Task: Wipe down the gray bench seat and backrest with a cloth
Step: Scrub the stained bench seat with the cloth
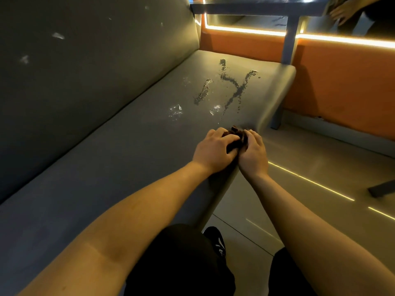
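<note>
Both hands, left hand (213, 150) and right hand (253, 152), grip cloth (235, 137) on bench seat (128, 146).

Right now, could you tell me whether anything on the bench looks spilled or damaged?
Yes: dark liquid trails lie spilled across the far seat, beyond the cloth; pale scuffs mark the backrest.

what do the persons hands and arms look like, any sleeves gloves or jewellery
Both are bare. The left hand and right hand wear no gloves, and no ring, watch or wristband shows. The left forearm and right forearm are uncovered to the frame edge, so no sleeve is in view. Below are dark clothing over the knees and a black shoe with white markings.
</note>
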Motion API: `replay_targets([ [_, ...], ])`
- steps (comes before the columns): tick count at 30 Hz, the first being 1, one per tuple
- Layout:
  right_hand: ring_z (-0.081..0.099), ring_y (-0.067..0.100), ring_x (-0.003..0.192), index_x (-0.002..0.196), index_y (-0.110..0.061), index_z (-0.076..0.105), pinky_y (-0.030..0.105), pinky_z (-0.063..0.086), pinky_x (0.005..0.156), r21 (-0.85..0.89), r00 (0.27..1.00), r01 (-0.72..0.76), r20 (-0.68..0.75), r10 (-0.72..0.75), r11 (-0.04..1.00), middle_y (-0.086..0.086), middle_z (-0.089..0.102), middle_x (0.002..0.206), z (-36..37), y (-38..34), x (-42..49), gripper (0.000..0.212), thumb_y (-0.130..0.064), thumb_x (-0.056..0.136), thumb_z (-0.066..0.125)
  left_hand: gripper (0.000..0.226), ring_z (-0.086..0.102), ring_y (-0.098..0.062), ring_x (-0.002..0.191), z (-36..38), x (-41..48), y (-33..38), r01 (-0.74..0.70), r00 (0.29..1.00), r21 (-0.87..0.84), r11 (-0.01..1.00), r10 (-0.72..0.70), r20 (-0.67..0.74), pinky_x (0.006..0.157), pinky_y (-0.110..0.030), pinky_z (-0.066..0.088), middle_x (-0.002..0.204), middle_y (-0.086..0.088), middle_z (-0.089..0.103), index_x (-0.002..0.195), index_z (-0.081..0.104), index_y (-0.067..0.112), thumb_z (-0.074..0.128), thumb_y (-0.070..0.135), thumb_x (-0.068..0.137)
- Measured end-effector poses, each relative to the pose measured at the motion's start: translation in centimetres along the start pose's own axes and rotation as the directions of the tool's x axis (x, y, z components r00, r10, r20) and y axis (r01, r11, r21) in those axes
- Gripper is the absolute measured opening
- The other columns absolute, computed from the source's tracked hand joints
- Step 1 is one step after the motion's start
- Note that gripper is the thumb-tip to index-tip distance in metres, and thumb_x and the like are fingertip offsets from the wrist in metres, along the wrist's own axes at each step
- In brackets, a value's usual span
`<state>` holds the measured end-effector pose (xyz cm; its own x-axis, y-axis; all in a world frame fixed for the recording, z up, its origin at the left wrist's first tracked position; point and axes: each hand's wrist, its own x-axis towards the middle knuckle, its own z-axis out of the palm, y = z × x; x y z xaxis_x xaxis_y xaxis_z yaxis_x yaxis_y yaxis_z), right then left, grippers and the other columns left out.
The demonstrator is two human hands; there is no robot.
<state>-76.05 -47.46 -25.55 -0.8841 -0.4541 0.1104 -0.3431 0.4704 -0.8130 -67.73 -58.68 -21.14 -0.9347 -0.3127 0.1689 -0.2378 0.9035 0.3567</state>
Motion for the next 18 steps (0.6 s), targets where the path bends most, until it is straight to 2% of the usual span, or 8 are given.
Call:
replay_targets([
  [3,0.028,0.024,0.151,0.152,-0.015,0.043,0.045,0.026,0.123,-0.09,1.0,0.004,0.019,-0.003,0.996,0.006,0.037,0.161,0.2,0.1,0.1,0.046,-0.025,0.108,0.039,0.037,0.043,-0.028,0.126,-0.4,0.5,-1.8,0.065,0.996,0.016,0.998,-0.063,-0.067,0.094,-0.046,0.052,0.137,-0.005,0.05,0.137,0.06,0.024,0.056,0.027,0.101],
  [6,0.02,0.02,0.154,0.156,-0.017,0.036,0.04,0.021,0.125,-0.099,0.999,-0.023,0.046,0.027,0.995,0.003,0.03,0.165,0.4,-0.2,0.1,0.047,-0.027,0.11,0.034,0.039,0.039,-0.032,0.131,-0.8,1.3,-4.6,0.347,0.914,-0.061,0.936,-0.352,-0.201,0.104,-0.048,0.046,0.145,-0.006,0.044,0.14,0.057,0.022,0.052,0.022,0.101],
  [8,0.019,0.019,0.155,0.157,-0.018,0.035,0.039,0.02,0.125,-0.096,0.997,-0.028,0.072,0.035,0.995,0.001,0.028,0.166,0.2,-0.2,0.2,0.047,-0.028,0.111,0.033,0.044,0.036,-0.033,0.134,-0.9,1.9,-5.0,0.441,0.878,-0.08,0.894,-0.448,-0.167,0.109,-0.046,0.042,0.151,-0.007,0.039,0.146,0.051,0.021,0.05,0.028,0.103],
  [12,0.019,0.016,0.154,0.156,-0.02,0.037,0.035,0.019,0.123,-0.007,0.992,-0.064,0.105,0.064,0.998,-0.001,0.029,0.165,-0.5,-0.3,0.3,0.047,-0.029,0.11,0.036,0.044,0.039,-0.034,0.128,0.3,2.1,-2.1,0.344,0.927,-0.074,0.936,-0.351,-0.13,0.107,-0.041,0.041,0.147,-0.01,0.042,0.146,0.052,0.02,0.05,0.028,0.103],
  [15,0.021,0.014,0.153,0.155,-0.02,0.038,0.031,0.017,0.122,0.197,0.989,-0.099,0.127,0.075,0.975,-0.002,0.031,0.164,-1.0,0.2,-0.2,0.047,-0.024,0.109,0.042,0.042,0.043,-0.03,0.124,0.8,1.2,-0.8,0.222,0.967,-0.086,0.971,-0.23,-0.111,0.104,-0.04,0.046,0.142,-0.009,0.048,0.144,0.056,0.022,0.052,0.026,0.102],
  [18,0.025,0.014,0.152,0.153,-0.023,0.041,0.039,0.023,0.125,0.368,0.99,-0.104,0.128,0.06,0.924,-0.001,0.035,0.162,-1.5,1.0,-0.9,0.05,-0.019,0.105,0.053,0.04,0.047,-0.026,0.12,1.0,0.1,0.8,0.029,0.998,-0.092,0.995,-0.034,-0.054,0.1,-0.037,0.048,0.134,-0.007,0.054,0.139,0.061,0.024,0.058,0.026,0.099],
])
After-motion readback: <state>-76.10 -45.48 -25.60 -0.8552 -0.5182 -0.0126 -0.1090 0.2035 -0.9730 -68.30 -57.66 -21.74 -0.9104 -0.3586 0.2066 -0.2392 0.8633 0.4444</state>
